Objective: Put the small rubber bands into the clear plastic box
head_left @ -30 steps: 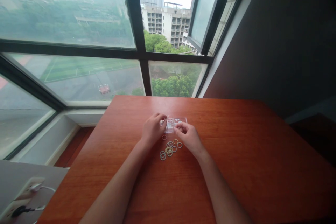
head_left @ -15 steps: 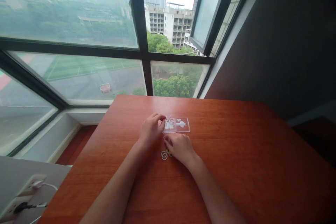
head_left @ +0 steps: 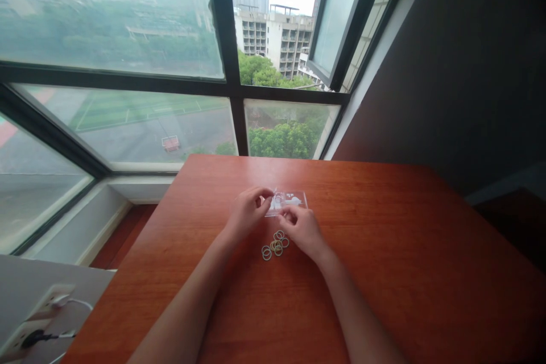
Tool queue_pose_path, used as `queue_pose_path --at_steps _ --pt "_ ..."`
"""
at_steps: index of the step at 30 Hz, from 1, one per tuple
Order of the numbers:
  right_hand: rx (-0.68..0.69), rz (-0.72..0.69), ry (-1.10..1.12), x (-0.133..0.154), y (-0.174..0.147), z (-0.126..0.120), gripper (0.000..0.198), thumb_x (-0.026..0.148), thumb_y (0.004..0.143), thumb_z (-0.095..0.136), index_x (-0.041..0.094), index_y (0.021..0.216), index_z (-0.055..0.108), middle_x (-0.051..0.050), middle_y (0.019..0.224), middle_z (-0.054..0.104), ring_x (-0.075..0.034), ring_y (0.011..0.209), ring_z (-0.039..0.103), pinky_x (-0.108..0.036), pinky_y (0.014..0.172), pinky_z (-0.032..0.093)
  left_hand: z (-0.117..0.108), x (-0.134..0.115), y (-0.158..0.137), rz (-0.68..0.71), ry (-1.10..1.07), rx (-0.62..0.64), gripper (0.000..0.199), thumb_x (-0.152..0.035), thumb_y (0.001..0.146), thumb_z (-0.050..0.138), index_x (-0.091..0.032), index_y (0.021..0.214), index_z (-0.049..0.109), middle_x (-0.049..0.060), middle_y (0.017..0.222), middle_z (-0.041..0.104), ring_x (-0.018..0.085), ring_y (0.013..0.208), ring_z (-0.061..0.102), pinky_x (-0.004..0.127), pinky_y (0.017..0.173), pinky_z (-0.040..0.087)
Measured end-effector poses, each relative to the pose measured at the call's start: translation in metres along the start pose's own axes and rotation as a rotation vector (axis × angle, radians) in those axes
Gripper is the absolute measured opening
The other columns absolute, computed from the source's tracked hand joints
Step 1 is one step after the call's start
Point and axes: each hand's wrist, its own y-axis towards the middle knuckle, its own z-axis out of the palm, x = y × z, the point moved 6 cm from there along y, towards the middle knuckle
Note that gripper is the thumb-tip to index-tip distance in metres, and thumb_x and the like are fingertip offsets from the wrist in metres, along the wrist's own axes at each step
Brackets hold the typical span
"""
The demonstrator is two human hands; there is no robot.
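Note:
A small clear plastic case [head_left: 302, 200] with white markings lies opened out on the table. At its left side is my left hand [head_left: 251, 209], fingers curled and thumb near the index fingertip over the case. My right hand [head_left: 302, 228] is at the case's front edge, its thumb and index finger pinched together. Whatever either hand holds is too small or hidden to make out. Several thin rings [head_left: 278, 248], pale green and yellowish, lie in a loose cluster on the wood in front of the case, between my forearms.
The reddish-brown wooden table [head_left: 384, 250] reaches to the windows [head_left: 285, 125] at the back. A dark wall [head_left: 460, 68] rises on the right. Low on the left, plugs sit in wall sockets [head_left: 51, 301].
My right hand has moved up and right from the rings to the case's front edge, uncovering more rings. My left hand has shifted slightly right, over the case.

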Motion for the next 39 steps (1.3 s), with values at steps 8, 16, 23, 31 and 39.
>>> queue_pose_path --at_steps 8,16,23,31,39 --pt "0.031 0.204 0.650 -0.008 0.003 -0.008 0.032 0.045 0.070 0.069 0.015 0.081 0.064 0.004 0.061 0.054 -0.006 0.050 0.036 -0.020 0.048 0.026 0.019 -0.016 -0.004 -0.033 -0.355 0.237 0.020 -0.029 0.084 0.060 -0.014 0.091 0.071 0.002 0.079 0.068 0.009 0.062 0.052 0.019 0.056 0.039" --pt "0.041 0.224 0.725 -0.003 0.002 -0.009 0.034 0.045 0.067 0.073 0.015 0.078 0.063 0.005 0.060 0.051 -0.004 0.049 0.032 -0.020 0.046 0.025 0.022 -0.012 -0.004 -0.070 -0.435 0.251 0.024 -0.036 0.081 0.065 -0.012 0.085 0.068 0.002 0.074 0.064 0.009 0.062 0.048 0.019 0.055 0.036" --pt "-0.044 0.207 0.617 -0.013 0.004 -0.013 0.035 0.048 0.071 0.069 0.016 0.083 0.064 0.003 0.064 0.055 -0.007 0.053 0.040 -0.020 0.049 0.031 0.017 -0.007 -0.003 -0.067 -0.229 0.125 0.021 -0.033 0.084 0.058 -0.014 0.081 0.065 0.001 0.069 0.062 0.010 0.060 0.051 0.020 0.055 0.038" --pt "-0.048 0.156 0.462 -0.022 0.008 -0.013 0.035 0.049 0.073 0.066 0.015 0.081 0.064 0.000 0.067 0.058 -0.012 0.061 0.049 -0.021 0.054 0.036 0.008 -0.002 0.005 -0.040 0.206 -0.093 0.013 -0.027 0.084 0.055 -0.019 0.080 0.065 0.001 0.076 0.067 0.012 0.062 0.053 0.024 0.060 0.039" --pt "-0.059 0.129 0.365 -0.025 0.008 -0.016 0.030 0.044 0.075 0.064 0.015 0.080 0.065 0.002 0.063 0.057 -0.010 0.055 0.046 -0.021 0.053 0.035 0.008 -0.003 0.006 -0.024 0.303 -0.085 0.014 -0.028 0.086 0.053 -0.020 0.085 0.066 0.002 0.085 0.068 0.014 0.068 0.058 0.025 0.062 0.039"
